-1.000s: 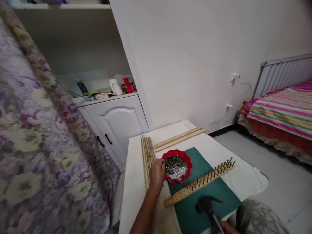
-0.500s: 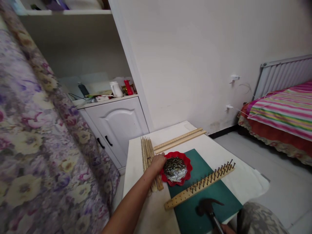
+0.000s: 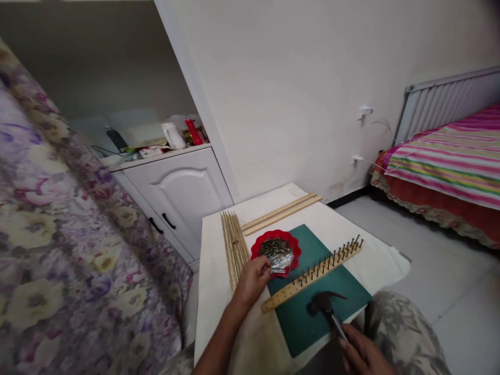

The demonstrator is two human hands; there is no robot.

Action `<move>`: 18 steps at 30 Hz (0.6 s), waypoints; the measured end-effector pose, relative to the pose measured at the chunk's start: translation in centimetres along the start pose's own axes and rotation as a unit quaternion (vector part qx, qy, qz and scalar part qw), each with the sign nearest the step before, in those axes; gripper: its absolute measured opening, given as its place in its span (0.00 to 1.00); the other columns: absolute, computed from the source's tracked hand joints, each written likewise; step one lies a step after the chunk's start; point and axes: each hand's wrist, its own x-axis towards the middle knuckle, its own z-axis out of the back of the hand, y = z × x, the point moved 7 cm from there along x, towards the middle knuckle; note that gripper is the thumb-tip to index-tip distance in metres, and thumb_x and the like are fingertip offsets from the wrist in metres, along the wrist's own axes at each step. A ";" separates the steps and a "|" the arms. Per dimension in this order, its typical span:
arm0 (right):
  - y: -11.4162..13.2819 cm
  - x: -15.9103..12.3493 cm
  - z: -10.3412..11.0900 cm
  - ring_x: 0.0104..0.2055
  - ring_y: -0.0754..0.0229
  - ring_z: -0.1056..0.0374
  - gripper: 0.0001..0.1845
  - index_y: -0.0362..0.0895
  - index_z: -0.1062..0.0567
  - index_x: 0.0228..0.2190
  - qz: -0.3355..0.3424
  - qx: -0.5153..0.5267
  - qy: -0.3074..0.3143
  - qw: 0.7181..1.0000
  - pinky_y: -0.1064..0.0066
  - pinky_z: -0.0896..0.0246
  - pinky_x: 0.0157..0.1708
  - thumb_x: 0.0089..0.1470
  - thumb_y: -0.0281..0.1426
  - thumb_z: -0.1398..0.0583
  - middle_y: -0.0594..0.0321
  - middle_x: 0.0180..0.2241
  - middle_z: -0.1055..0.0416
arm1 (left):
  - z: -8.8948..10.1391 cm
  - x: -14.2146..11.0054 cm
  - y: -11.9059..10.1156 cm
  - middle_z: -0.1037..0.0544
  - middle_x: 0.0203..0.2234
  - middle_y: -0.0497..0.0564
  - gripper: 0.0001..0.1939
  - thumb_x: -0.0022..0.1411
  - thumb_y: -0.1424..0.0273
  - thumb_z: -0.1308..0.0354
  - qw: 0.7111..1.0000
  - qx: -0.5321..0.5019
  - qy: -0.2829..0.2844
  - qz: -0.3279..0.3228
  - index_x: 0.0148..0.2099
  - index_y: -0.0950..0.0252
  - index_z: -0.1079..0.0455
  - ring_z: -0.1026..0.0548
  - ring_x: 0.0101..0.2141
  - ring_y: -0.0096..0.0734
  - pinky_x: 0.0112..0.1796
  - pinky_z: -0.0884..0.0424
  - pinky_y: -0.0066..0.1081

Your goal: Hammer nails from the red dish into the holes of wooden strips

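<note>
My left hand (image 3: 253, 278) rests on the white table (image 3: 219, 312) beside a red scalloped dish (image 3: 294, 249) heaped with small nails (image 3: 276, 251); its fingers are curled in a pinch at the dish's near edge. What they hold is too small to make out. My right hand (image 3: 361, 355), low at the frame's bottom, grips the handle of a black hammer (image 3: 326, 306), whose head lies on a green mat (image 3: 332, 291). A wooden strip with a row of upright nails (image 3: 312, 276) lies slantwise across the mat.
A bundle of thin wooden sticks (image 3: 233, 246) lies left of the dish, and two long wooden strips (image 3: 281, 212) lie behind it. A floral sofa (image 3: 66, 234) fills the left. A white cabinet (image 3: 175, 192) stands behind, a striped bed (image 3: 449, 166) at right. My knee (image 3: 402, 328) sits by the table's corner.
My left hand drew back from the sticks and the dish's left rim to the dish's near edge, fingers now pinched. The view tipped down, showing my right hand on the hammer handle.
</note>
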 end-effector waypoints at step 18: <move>-0.2 0.1 -0.1 0.24 0.57 0.34 0.22 0.44 0.29 0.31 0.011 -0.001 0.009 1.000 0.69 0.39 0.27 0.56 0.47 0.52 0.66 0.19 0.33 | -5.9 -2.9 -2.9 0.29 0.29 0.51 0.10 0.58 0.78 0.56 0.997 0.075 0.022 0.002 0.31 0.63 0.35 0.30 0.32 0.31 0.32 0.40 0.27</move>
